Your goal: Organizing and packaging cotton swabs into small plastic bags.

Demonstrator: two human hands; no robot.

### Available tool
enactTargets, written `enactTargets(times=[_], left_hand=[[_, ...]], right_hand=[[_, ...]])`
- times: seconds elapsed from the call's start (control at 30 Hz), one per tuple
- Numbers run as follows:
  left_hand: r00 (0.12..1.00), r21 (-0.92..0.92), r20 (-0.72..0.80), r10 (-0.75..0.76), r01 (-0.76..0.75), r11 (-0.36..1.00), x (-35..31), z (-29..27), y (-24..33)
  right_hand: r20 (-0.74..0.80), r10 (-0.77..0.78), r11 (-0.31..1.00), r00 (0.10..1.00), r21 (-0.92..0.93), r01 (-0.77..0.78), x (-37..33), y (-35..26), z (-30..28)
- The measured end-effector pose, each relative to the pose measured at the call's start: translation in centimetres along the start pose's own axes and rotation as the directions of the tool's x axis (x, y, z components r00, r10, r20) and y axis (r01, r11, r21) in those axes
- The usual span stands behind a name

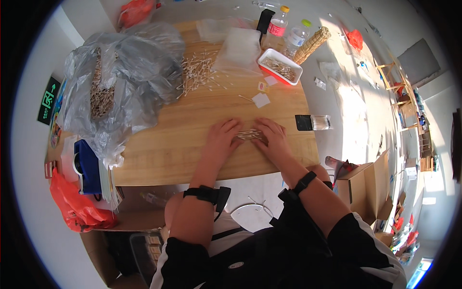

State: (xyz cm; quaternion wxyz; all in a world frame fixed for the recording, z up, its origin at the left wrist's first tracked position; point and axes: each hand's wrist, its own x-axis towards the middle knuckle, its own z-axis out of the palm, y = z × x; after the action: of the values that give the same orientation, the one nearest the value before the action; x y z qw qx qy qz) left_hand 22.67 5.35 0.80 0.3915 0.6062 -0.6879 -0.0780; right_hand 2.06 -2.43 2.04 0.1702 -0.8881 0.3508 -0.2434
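A small bundle of cotton swabs [249, 134] lies sideways at the near middle of the wooden table [159, 154]. My left hand [223, 134] presses on its left end with bent fingers, and my right hand [272, 136] does the same at the right end. Both palms face inward, and the swab tips are partly hidden by my fingers. Farther back, a loose heap of cotton swabs [199, 71] is scattered beside a large grey plastic bag [137, 72], which holds many more swabs. One single swab [246, 98] rests beside a white paper square [261, 100].
At the back right stand a white tray [297, 67] of swabs, two bottles [296, 38] and a woven straw roll [313, 44]. Clear plastic bags [239, 49] lie nearby. A black-ended swab pack [313, 122] sits at the right edge. An open cardboard box [363, 188] is below right.
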Motion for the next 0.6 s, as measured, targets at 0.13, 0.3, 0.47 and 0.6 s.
enactTargets(times=[0.13, 0.3, 0.47, 0.6], left_hand=[[0.994, 0.007, 0.102, 0.048, -0.049, 0.999, -0.2, 0.6, -0.6], [0.992, 0.005, 0.123, 0.037, -0.037, 0.999, 0.0, 0.9, -0.7], [0.994, 0.019, 0.109, 0.028, -0.031, 0.999, 0.2, 0.7, -0.4], [0.997, 0.022, 0.073, 0.02, -0.022, 1.0, -0.2, 0.9, -0.9]], right_hand=[[-0.051, -0.002, 1.0, 0.999, -0.015, 0.002, -0.5, 0.1, 0.0], [-0.075, -0.008, 0.999, 0.997, -0.038, 0.006, -0.6, 0.1, -0.2], [-0.047, 0.011, 1.0, 0.999, 0.011, -0.011, -0.2, 0.7, -0.2], [-0.062, 0.014, 1.0, 0.998, 0.002, -0.014, -0.5, 2.0, -0.2]])
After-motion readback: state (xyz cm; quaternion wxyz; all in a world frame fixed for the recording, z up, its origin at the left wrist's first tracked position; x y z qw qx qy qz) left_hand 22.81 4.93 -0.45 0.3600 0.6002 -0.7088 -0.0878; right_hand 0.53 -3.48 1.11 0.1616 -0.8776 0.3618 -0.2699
